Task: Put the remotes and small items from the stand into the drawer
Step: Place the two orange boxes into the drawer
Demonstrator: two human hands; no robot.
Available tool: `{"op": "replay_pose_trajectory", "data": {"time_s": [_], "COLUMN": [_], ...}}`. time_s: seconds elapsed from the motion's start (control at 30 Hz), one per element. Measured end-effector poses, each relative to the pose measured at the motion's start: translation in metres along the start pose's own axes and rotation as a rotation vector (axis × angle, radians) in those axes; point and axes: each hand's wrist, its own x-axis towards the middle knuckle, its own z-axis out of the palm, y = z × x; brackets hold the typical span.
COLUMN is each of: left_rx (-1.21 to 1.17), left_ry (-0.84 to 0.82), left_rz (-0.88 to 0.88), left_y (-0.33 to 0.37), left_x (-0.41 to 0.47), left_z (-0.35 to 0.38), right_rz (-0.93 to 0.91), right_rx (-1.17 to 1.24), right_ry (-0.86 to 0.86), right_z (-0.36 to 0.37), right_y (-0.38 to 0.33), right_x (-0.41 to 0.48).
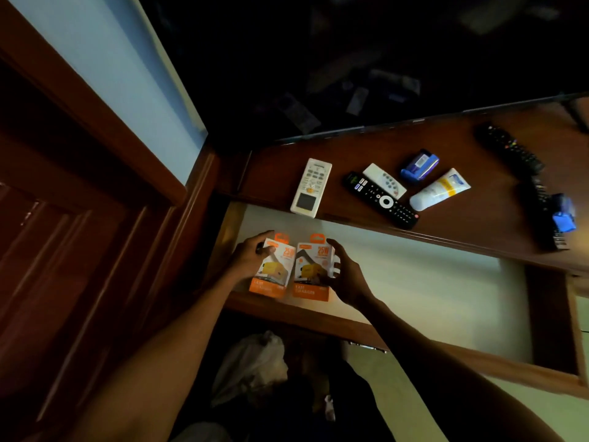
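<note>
Two orange charger boxes sit side by side at the near left corner of the open drawer (446, 282): the left hand (251, 256) grips the left charger box (274, 269), the right hand (344, 275) grips the right charger box (310, 269). Their long axes run near to far. The rest lies beyond and to the right on the stand (462, 224): a white remote (310, 188), a black remote (381, 199), a small white remote (384, 180) and a tube (439, 189), nearer the right hand. Far right, dark remotes and blue items are dim and hard to make out.
</note>
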Motion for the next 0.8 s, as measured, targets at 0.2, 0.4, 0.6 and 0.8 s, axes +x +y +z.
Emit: {"op": "replay_pose_trajectory", "data": {"time_s": [0.2, 0.4, 0.6, 0.8], "left_rx": [0.175, 0.403, 0.949, 1.002], "left_ry": [0.067, 0.081, 0.011, -0.032], "left_rz": [-0.034, 0.076, 0.232, 0.252], "left_y": [0.01, 0.003, 0.008, -0.001], "left_x": [-0.019, -0.024, -0.028, -0.035], "left_z": [-0.012, -0.016, -0.026, -0.036], "right_rz": [0.069, 0.033, 0.004, -0.034], "right_rx": [-0.007, -0.282, -0.466, -0.493], "right_ry": [-0.019, -0.013, -0.047, -0.064], "right_z": [0.039, 0.051, 0.067, 0.089], "right_y": [0.004, -0.005, -0.021, -0.03], "right_x": [0.013, 0.016, 0.025, 0.027]}}
